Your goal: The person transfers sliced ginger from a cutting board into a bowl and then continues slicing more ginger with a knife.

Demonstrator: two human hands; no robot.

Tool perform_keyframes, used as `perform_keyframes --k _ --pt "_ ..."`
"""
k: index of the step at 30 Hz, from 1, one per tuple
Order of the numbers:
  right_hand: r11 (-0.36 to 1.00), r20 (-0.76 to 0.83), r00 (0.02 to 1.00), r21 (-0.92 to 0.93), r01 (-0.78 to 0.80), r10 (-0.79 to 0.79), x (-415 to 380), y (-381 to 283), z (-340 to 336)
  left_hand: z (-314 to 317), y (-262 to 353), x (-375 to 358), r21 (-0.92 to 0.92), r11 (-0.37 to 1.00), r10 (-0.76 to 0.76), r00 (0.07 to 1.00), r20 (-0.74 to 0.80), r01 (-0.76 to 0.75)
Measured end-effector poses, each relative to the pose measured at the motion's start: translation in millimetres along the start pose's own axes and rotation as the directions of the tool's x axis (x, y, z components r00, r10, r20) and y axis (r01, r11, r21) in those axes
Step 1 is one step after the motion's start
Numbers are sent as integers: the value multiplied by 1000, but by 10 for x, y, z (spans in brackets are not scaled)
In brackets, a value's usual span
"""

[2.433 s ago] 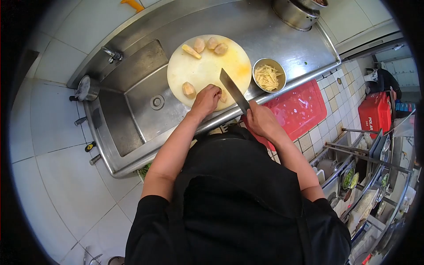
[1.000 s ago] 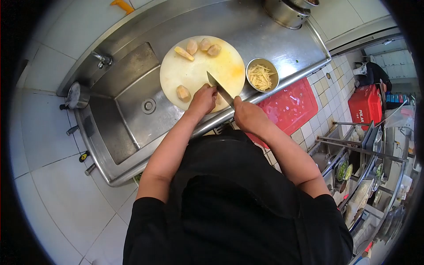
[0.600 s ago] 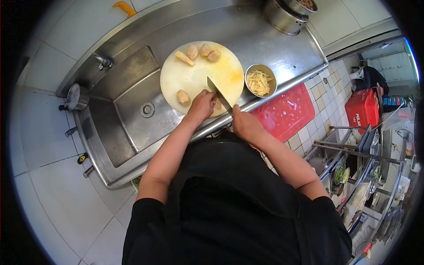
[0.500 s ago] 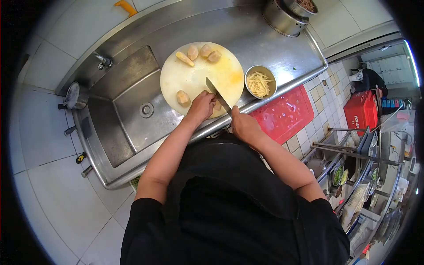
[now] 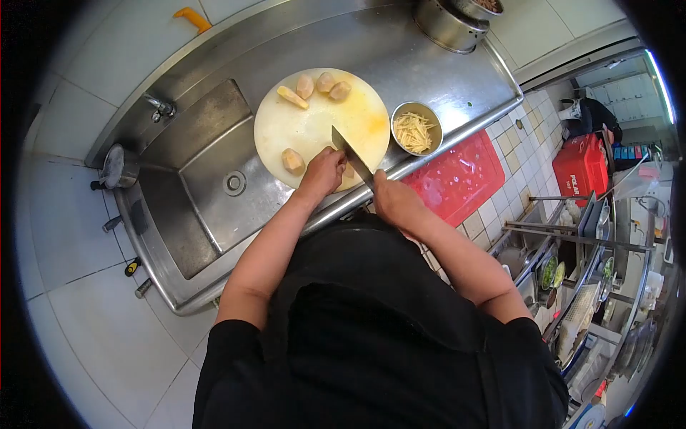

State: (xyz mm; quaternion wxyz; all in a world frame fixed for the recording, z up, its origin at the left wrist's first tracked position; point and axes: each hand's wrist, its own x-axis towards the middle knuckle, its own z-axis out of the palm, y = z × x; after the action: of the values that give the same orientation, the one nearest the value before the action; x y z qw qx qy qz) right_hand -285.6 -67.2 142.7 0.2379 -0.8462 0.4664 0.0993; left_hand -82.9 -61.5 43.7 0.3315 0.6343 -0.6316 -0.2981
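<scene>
My right hand [image 5: 391, 200] is wrapped round the handle of a large knife [image 5: 351, 157], its blade pointing up and left over a round white cutting board [image 5: 286, 132]. Left of the blade, my left hand [image 5: 325, 171] has its fingers curled on a peeled, pale tuber piece [image 5: 349, 171], mostly hidden by the hand and knife. Another peeled piece [image 5: 292, 161] lies beside my left hand. Several more peeled tubers [image 5: 326, 82] and a long cut piece [image 5: 292, 97] sit at the board's far side. A metal bowl [image 5: 416, 129] of thin pale strips stands right of the board.
The steel sink [image 5: 207, 179] with its faucet [image 5: 161, 107] is at the left. Metal pots [image 5: 446, 27] stand at the counter's far right. Below the counter edge is a red surface [image 5: 457, 179]. A person [image 5: 599, 118] is beside a red cooler [image 5: 575, 168]; shelving stands at the right.
The camera view has shifted slightly, moving the board, bowl and pots a little left. Both hands and the knife keep almost the same place on the board.
</scene>
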Motion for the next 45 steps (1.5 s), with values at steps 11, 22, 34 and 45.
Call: perform_keyframes --k 11,22,34,45 --pt "998 46 997 -3 -62 62 23 -23 79 3 -14 12 44 999 17 1000 10 -17" --pt "1000 -22 1000 4 -6 7 130 -30 -13 25 -62 -23 8 999 53 998 -33 -53" --pt "999 28 999 12 -34 34 63 -131 -154 38 -60 -46 27 998 52 999 -15 -52" --pt "996 47 995 28 -85 84 13 -149 -33 77 -136 -73 3 993 120 989 -81 -120"
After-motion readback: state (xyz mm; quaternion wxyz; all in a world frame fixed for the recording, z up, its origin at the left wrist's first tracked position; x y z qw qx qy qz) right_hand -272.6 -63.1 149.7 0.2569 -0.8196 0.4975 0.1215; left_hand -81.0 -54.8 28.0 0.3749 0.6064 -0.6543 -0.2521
